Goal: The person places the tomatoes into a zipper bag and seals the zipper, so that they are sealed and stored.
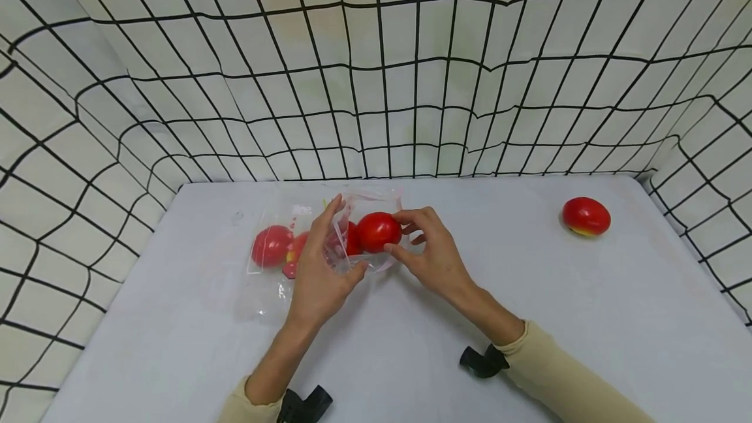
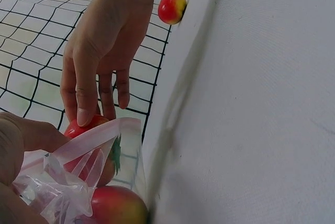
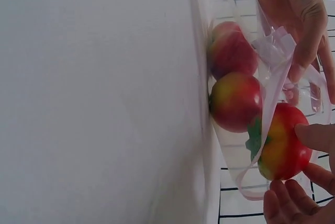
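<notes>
The right hand (image 1: 431,250) pinches a tomato (image 1: 378,232) between thumb and fingers at the mouth of a clear bag (image 3: 273,98), whose edge the left hand (image 1: 326,279) holds. The smooth skin could slip from so light a fingertip grasp, or the limp plastic could fold inward and snag the leaves (image 3: 254,139); fruits (image 3: 236,101) lying inside might also block the way. The tomato's leafy end faces the tabletop (image 1: 529,318); its longer axis seems to run left to right, though the film blurs its outline.
</notes>
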Motion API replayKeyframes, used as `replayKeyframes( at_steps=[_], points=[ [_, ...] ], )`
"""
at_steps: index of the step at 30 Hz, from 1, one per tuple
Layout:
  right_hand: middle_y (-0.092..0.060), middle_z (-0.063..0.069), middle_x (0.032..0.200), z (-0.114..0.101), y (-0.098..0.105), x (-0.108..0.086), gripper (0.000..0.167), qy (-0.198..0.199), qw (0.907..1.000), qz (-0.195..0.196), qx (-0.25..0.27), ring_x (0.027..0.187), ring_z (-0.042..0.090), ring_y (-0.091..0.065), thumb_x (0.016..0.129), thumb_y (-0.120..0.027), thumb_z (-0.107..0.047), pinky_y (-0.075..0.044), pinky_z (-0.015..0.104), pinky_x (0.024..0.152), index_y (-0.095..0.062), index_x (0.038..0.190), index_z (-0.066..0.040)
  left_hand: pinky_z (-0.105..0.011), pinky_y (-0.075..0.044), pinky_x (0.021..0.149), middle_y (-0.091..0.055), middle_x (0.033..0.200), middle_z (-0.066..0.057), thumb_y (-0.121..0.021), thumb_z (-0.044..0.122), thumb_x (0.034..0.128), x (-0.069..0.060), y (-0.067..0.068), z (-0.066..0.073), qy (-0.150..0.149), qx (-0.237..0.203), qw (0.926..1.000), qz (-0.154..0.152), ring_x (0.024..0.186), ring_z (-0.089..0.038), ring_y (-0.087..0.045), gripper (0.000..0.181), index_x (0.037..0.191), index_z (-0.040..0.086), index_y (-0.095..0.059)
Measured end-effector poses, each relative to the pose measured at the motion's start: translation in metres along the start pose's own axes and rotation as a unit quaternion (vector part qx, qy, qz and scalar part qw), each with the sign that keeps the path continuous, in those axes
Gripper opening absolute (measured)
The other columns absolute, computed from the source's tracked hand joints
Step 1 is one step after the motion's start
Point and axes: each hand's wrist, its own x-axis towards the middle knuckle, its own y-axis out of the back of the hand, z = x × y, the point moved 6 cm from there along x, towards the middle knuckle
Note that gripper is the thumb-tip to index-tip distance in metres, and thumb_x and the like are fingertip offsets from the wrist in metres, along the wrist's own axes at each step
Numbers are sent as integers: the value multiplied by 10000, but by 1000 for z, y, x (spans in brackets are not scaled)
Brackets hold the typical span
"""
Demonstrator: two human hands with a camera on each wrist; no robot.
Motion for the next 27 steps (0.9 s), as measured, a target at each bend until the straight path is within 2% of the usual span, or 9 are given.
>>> replayKeyframes(
  at_steps=[9,17,27],
  points=[
    [-618,128,1246,6,3,2,544,-311,9984,315,-344,1065,265,-657,842,-866,-149,-631,416,879,-618,1320,-68,-543,-543,1065,-467,1611,23,-912,45,715,0,-2,2,35,-133,9998,-132,1542,-231,-392,1110,1626,322,-341],
    [-591,130,1258,13,5,6,592,-762,9952,554,-266,1056,274,-647,827,-882,-206,-618,457,869,-545,1289,-51,-542,-557,1052,-451,1626,36,-903,55,727,0,-3,5,70,-90,9994,-322,1550,-228,-377,1089,1624,324,-346],
    [-577,130,1302,18,4,10,642,-955,9948,314,-136,1094,281,-634,836,-873,-237,-608,453,906,-511,1330,-45,-540,-551,1054,-446,1629,16,-907,68,726,-1,-1,4,102,10,9995,-290,1549,-243,-382,1099,1627,327,-335]
  ],
)
